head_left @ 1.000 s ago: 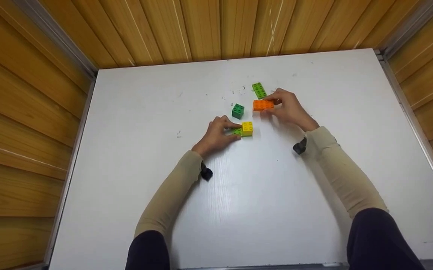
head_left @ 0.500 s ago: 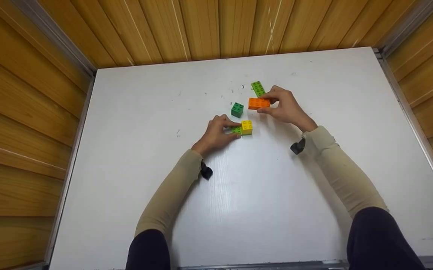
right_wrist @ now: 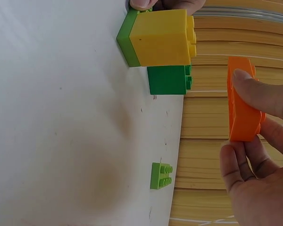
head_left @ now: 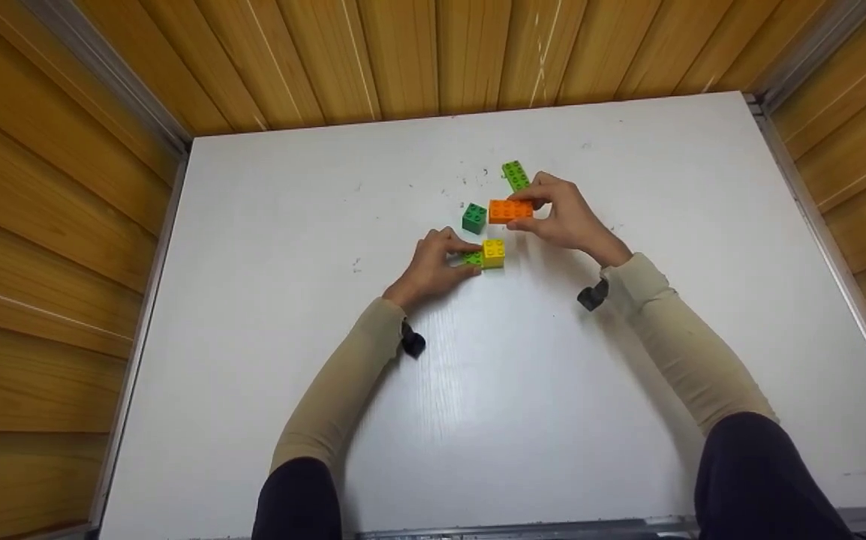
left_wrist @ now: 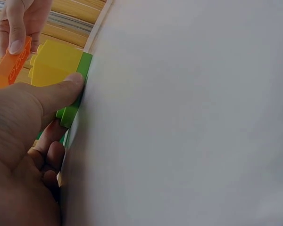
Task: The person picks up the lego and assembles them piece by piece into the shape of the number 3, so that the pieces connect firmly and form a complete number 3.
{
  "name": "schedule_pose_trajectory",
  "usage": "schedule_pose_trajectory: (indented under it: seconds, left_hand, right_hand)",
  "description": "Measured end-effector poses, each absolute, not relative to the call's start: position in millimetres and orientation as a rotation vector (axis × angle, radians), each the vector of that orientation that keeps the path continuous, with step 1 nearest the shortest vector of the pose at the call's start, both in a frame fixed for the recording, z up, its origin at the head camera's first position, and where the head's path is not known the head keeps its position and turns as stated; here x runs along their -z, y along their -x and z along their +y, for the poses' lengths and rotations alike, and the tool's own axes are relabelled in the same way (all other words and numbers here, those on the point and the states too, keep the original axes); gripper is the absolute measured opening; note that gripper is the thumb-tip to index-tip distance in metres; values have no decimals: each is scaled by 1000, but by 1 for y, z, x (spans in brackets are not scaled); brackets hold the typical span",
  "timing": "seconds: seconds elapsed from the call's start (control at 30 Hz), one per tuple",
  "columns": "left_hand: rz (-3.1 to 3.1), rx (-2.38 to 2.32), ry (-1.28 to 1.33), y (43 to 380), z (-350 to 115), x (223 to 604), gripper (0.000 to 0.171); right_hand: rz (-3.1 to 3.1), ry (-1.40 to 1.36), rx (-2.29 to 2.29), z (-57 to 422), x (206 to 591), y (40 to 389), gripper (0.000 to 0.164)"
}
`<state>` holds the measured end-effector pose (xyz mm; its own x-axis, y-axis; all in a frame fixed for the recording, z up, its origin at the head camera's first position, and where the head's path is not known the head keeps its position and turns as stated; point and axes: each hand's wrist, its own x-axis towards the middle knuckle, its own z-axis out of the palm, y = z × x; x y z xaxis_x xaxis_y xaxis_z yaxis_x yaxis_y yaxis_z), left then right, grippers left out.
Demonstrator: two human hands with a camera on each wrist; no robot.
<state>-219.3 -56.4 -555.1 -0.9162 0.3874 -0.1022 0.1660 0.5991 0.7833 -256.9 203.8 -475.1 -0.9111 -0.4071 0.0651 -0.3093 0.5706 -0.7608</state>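
My left hand [head_left: 433,266] pinches a flat light green brick [head_left: 473,259] between thumb and fingers on the white table. On that brick's right end sits a square yellow brick [head_left: 493,253], studs up. My right hand [head_left: 564,214] grips a long orange brick [head_left: 510,211] by its right end. In the right wrist view the orange brick [right_wrist: 243,103] is held up off the table, its hollow underside facing the tabletop. A square dark green brick [head_left: 474,218] stands alone between the two hands, just left of the orange one.
Behind the orange brick lies a second flat light green brick [head_left: 515,175], partly covered by the right hand in the head view. The white table [head_left: 290,202] is bounded by wood-plank walls [head_left: 403,60] at the back and both sides.
My right hand has carried the orange brick a little to the left, away from the flat light green brick at the back. The left hand and its bricks have stayed in place.
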Motion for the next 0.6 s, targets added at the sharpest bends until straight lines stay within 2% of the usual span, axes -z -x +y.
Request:
schedule_pose_trajectory:
  seconds: [0.6]
  left_hand:
    - [2606, -1199, -510, 219, -57, 557, 42]
  right_hand:
    - [2636, 679, 1298, 191, 476, 246, 40]
